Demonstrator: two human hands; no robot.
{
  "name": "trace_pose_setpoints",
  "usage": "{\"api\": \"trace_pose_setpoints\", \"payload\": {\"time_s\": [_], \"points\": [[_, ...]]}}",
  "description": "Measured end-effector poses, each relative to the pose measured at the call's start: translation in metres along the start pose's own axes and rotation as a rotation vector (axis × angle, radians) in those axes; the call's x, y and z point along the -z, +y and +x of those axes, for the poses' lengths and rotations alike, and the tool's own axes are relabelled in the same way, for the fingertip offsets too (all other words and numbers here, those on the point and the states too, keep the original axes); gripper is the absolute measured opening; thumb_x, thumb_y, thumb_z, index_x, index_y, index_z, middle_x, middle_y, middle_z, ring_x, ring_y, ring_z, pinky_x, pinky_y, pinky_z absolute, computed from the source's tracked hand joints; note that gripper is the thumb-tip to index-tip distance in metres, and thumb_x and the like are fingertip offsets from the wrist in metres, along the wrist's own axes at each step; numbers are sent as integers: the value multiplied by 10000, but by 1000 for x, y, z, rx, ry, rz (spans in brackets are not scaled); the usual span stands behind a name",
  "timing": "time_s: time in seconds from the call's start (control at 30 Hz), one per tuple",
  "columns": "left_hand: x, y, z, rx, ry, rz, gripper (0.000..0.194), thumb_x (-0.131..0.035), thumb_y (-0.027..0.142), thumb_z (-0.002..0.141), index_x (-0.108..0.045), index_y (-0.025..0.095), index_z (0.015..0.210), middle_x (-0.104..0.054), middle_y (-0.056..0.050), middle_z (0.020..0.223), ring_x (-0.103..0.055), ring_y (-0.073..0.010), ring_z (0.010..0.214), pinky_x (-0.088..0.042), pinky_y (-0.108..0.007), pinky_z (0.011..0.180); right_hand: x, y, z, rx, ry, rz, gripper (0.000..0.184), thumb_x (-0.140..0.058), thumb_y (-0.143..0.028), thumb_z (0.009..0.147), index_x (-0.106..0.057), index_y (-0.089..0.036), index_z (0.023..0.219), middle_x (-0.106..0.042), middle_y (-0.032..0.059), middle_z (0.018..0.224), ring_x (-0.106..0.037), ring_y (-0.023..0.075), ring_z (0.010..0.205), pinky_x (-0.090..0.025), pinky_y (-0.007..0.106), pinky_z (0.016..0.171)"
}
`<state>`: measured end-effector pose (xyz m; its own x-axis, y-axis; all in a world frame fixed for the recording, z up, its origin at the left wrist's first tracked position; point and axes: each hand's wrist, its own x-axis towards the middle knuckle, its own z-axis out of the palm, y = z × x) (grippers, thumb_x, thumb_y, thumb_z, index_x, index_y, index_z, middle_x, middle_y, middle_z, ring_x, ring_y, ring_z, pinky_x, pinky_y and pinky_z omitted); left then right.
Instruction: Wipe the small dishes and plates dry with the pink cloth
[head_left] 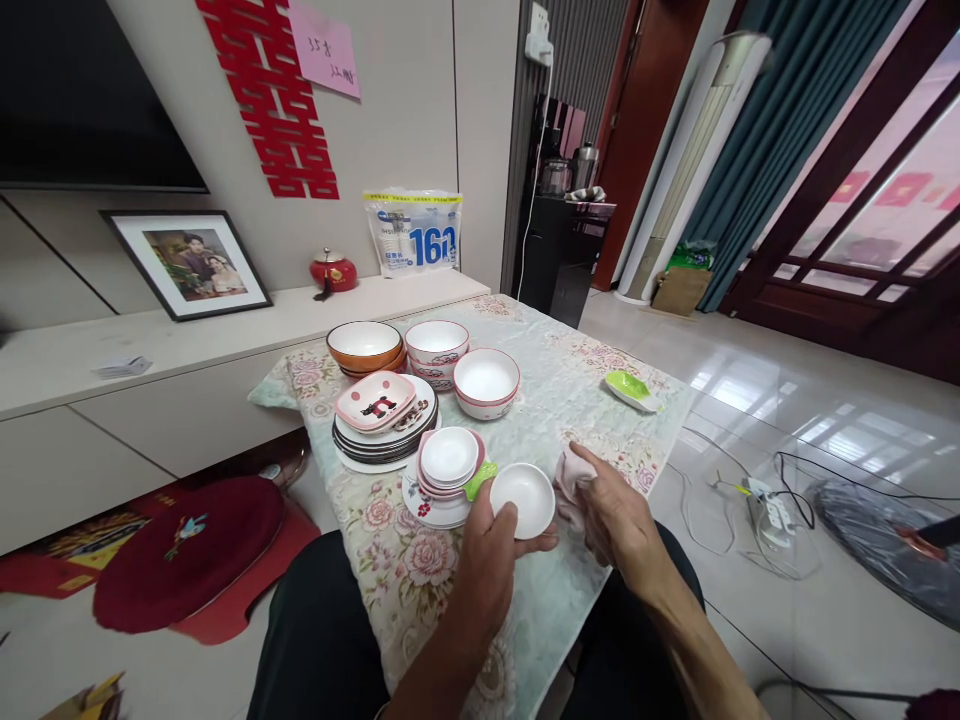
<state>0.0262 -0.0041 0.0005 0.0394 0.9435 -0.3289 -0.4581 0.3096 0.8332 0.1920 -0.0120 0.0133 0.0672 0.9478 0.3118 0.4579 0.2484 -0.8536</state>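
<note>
Stacked plates [386, 428], bowls [437, 355] behind, then small-dish stack [448, 455], all on covered table [547, 390]. Left hand [489, 555] grips white dish [525, 498] over table. Right hand [619, 515] clutches pale cloth [574, 475] just beside dish. Green leaf dish [628, 387] farther right.

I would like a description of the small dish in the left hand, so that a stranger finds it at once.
Find the flowered tablecloth and go to its near end. There the left hand holds a plain, round, white dish, beside the right hand with its pale cloth. The similar small bowl left of it tops a stack; only this dish is held in a hand.
</note>
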Motion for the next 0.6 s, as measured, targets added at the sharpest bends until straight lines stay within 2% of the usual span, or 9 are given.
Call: {"api": "trace_pose_setpoints", "payload": {"time_s": [0.07,0.17,0.3,0.37,0.47,0.6], "points": [[-4,0,-2,38,-38,-116,605,-619,220,700,-468,159,1282,-683,-107,1044,-687,-240,830,-572,-345,653,5,-11,0,30,-23,-73,436,-397,-418,1007,-571,-263,1376,-656,74,1100,-624,238,1010,-493,397,904],[-9,0,-3,71,-114,-234,674,-602,130,641,-496,208,1302,-645,-102,1231,-646,-247,1027,-566,-332,763,-5,-21,-1,167,-31,-221,324,-464,-311,982,-631,-219,1244,-623,63,967,-623,211,895,-505,350,799],[-15,-2,-5,96,-177,-253,749,-546,43,550,-567,230,1275,-639,-79,1282,-615,-248,1107,-532,-310,836,-32,-13,-2,344,104,-534,107,-516,-202,934,-607,-168,976,-608,79,857,-592,229,802,-467,349,696],[-15,-3,-6,95,-181,-231,774,-544,25,515,-590,220,1262,-642,-80,1278,-623,-246,1091,-516,-300,849,-43,-7,-3,376,106,-602,86,-504,-175,940,-591,-177,939,-607,79,826,-577,231,779,-453,345,675],[-11,-1,-5,106,-218,-254,763,-585,36,525,-582,203,1269,-677,-79,1187,-644,-238,1052,-501,-314,877,-46,-4,-3,394,-31,-476,119,-506,-149,941,-583,-181,1025,-624,80,887,-571,221,822,-463,329,700],[-1,4,2,111,-272,-320,551,-665,177,673,-607,203,1220,-702,-91,1106,-643,-255,1081,-499,-374,923,-34,-11,-1,391,-326,-332,162,-505,-100,933,-605,-201,1010,-618,65,962,-546,206,913,-466,321,774]]}}
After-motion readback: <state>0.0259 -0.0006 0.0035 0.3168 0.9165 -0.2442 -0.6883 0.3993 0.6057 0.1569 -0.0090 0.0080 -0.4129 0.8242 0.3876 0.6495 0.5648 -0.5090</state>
